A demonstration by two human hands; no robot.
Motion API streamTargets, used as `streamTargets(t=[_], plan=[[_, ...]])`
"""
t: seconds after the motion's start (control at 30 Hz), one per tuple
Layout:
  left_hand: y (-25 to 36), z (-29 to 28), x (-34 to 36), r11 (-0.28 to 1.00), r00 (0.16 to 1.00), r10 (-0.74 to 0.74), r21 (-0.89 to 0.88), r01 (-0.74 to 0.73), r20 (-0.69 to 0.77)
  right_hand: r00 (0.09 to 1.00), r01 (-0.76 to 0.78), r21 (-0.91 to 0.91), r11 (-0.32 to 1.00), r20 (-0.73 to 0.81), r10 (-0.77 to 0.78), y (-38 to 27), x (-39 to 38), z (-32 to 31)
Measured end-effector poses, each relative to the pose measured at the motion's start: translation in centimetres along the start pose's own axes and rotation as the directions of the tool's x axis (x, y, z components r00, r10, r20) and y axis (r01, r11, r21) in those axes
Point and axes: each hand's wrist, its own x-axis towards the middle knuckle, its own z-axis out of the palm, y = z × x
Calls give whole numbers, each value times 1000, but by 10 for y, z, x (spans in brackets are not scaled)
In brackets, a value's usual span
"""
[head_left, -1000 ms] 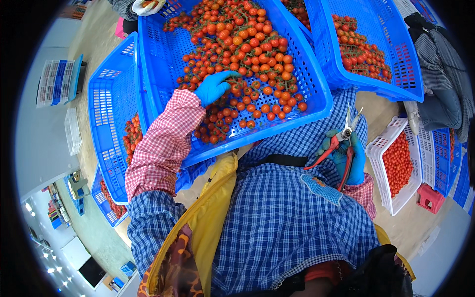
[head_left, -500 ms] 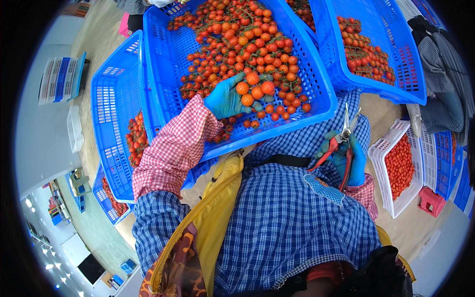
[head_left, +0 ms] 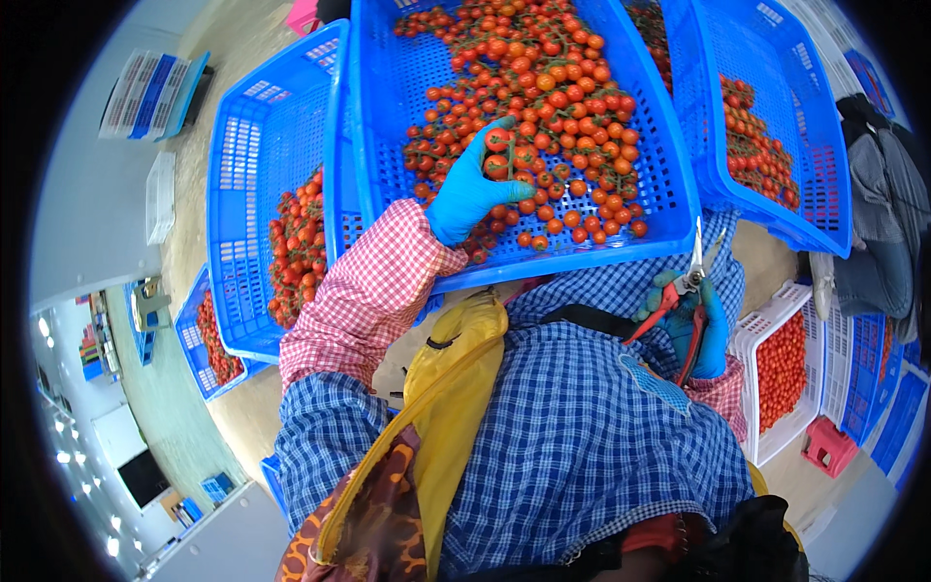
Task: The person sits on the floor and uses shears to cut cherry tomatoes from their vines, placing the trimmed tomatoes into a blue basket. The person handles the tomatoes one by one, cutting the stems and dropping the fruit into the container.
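My left hand (head_left: 472, 190), in a blue glove, is curled around a truss of cherry tomatoes (head_left: 497, 167). A green stem shows between the fruits, and the far fingertips are partly hidden. Under and beyond it, many red and orange tomatoes on stems fill a large blue crate (head_left: 582, 260), with loose ones near the front corner. My right hand (head_left: 710, 330), gloved in blue too, grips red-handled pruning shears (head_left: 690, 281) beside my lap. Their blades point up, parted, just outside the crate's right front corner.
At left stands another blue crate (head_left: 225, 242) with tomatoes, a smaller one (head_left: 194, 349) below. A blue crate (head_left: 805, 228) of stemmed tomatoes is at right. Below it, a white crate (head_left: 771, 441) holds loose tomatoes, near a red stool (head_left: 829, 446). A person's leg (head_left: 870, 281) shows far right.
My left hand has turned from lying palm up under the tomatoes to curling around them from the side. The shears stay in my right hand. The whole view has shifted, moving the crates rightward.
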Motion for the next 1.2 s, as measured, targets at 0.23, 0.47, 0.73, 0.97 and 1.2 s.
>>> streamTargets(t=[0.23, 0.47, 0.73, 0.97, 1.2], plan=[[8, -50, -42, 971, 914, 234, 118, -206, -332, 1000, -18, -22, 1000, 23, 19, 2, 3, 10], [22, -209, -148, 872, 392, 490, 444, -206, -779, 1000, 24, -41, 999, -18, -25, 2, 8, 17], [-48, -250, -195, 621, 527, 418, 656, 429, -740, 999, 2, -82, 997, 35, 0, 2, 7, 25], [13, -195, -120, 424, 515, 691, 861, 281, -508, 997, 1, 19, 1000, 78, -2, 2, 5, -5], [-12, 0, 75, 278, 800, 359, 763, -583, 481, 997, 45, 48, 998, -60, -42, -1, -6, -14]])
